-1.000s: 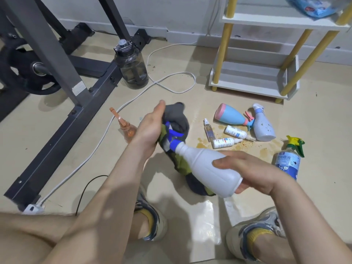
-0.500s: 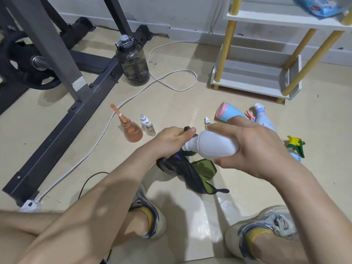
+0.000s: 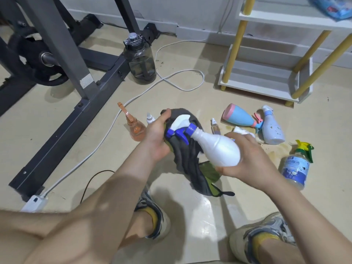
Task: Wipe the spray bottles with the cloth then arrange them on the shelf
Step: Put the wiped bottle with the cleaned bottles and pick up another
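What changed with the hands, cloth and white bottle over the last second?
The left hand lifted the cloth back up against the white spray bottle, behind its trigger; the right hand moved from over the body to its base. Both still hold; floor bottles unmoved.

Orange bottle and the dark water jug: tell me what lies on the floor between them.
The head view shows a white cable running across that stretch, between the orange bottle and the water jug.
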`<state>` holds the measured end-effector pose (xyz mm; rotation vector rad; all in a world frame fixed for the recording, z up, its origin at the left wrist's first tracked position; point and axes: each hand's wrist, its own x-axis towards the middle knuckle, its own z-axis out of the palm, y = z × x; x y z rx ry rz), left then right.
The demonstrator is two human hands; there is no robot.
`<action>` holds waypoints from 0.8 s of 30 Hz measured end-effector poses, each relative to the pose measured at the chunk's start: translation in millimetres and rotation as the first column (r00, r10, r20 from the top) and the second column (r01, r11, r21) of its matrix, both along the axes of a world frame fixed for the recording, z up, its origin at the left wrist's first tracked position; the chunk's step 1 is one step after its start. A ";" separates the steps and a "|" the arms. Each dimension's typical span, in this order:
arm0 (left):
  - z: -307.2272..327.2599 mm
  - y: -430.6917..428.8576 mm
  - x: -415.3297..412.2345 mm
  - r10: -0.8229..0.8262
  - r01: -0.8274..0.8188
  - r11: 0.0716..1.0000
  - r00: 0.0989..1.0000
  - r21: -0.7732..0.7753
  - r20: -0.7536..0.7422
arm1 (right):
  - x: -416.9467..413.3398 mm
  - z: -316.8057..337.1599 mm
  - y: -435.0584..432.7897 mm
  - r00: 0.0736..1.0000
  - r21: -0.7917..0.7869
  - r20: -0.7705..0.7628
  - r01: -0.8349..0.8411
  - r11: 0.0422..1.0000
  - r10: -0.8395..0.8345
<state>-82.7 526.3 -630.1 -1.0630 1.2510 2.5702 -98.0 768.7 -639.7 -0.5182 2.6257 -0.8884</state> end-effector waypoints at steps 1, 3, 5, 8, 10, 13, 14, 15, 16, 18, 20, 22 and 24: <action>4.3 7.3 0.2 -0.014 0.017 0.996 0.999 0.085 -0.036 | 6.0 -1.7 -4.2 0.999 -0.046 0.051 0.012 0.999 -0.010; 7.5 23.6 -1.8 -0.007 0.020 0.991 0.995 0.134 -0.097 | 21.1 -1.4 -17.9 0.977 -0.221 0.209 0.091 0.971 -0.045; 7.2 39.3 -4.7 0.022 -0.021 1.000 0.991 0.006 -0.132 | 34.4 3.9 -34.8 0.919 -0.373 0.389 0.218 0.902 -0.061; 7.5 52.5 -3.6 -0.073 0.025 0.941 0.989 -0.337 -0.130 | 40.0 8.5 -48.5 0.816 -0.453 0.576 0.378 0.807 -0.060; 9.4 50.5 -1.6 -0.120 0.051 0.911 0.982 -0.409 -0.146 | 35.4 12.5 -47.5 0.736 -0.461 0.677 0.429 0.777 -0.005; 22.7 32.0 0.7 0.003 -0.044 0.964 0.988 -0.261 -0.155 | 25.9 18.3 -35.8 0.592 -0.471 0.792 0.436 0.767 0.150; 27.7 24.9 1.9 0.035 -0.063 0.979 0.989 -0.192 -0.141 | 23.3 18.5 -29.8 0.567 -0.467 0.804 0.418 0.779 0.177; 31.2 17.0 3.5 0.049 -0.067 0.987 0.991 -0.145 -0.126 | 20.4 18.0 -23.4 0.572 -0.459 0.799 0.383 0.802 0.184; 34.4 10.6 4.9 0.050 -0.065 0.990 0.991 -0.127 -0.124 | 18.0 17.7 -17.3 0.602 -0.446 0.779 0.337 0.829 0.174; 42.7 -0.1 6.7 0.098 -0.114 0.987 0.985 -0.116 -0.141 | 14.2 14.0 -8.8 0.713 -0.371 0.696 0.247 0.895 0.092; 52.8 -10.6 7.1 0.178 -0.193 0.980 0.963 -0.057 -0.201 | 11.7 6.2 -2.6 0.860 -0.206 0.511 0.140 0.969 -0.016; 63.9 -18.2 8.9 0.225 -0.233 0.972 0.937 0.001 -0.268 | 11.5 -1.5 1.7 0.922 -0.087 0.367 0.162 0.983 -0.119; 67.8 -15.4 12.0 0.183 -0.196 0.980 0.944 -0.020 -0.274 | 12.8 -1.8 2.6 0.914 -0.150 0.344 0.281 0.948 -0.216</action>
